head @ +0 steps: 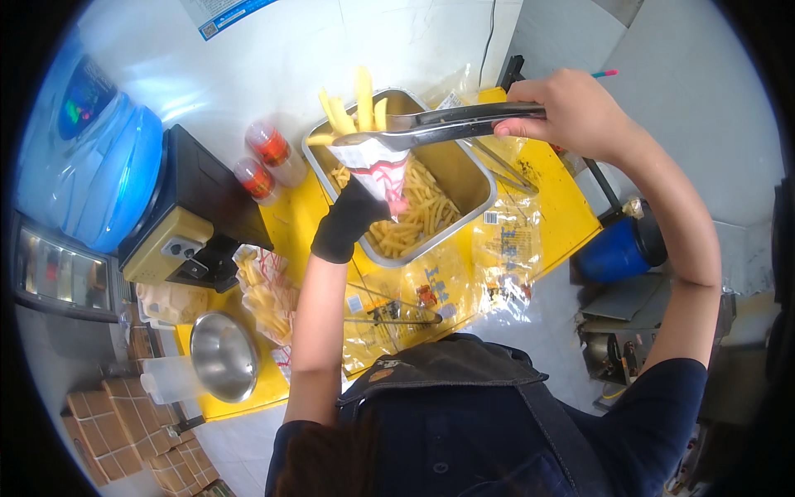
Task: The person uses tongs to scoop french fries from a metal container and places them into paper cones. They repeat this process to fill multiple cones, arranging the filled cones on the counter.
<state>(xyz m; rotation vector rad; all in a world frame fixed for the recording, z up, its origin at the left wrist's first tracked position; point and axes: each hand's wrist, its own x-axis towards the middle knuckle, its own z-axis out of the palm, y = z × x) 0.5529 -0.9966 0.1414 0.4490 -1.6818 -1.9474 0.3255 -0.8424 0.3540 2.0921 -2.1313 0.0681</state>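
Note:
My left hand, in a black fingerless glove, grips a white and red paper sleeve above a deep metal pan. Thick-cut fries stick up from the sleeve's mouth. From the right, my bare right hand holds a pair of metal tongs, whose tips lie at the fries and the sleeve's mouth. Loose fries cover part of the pan's bottom. Several filled paper sleeves of fries lie left of my left forearm.
Two clear bottles with red labels stand behind a black and gold water dispenser. A steel bowl sits on the yellow table. Clear printed plastic bags lie along its near edge. A blue bin stands right.

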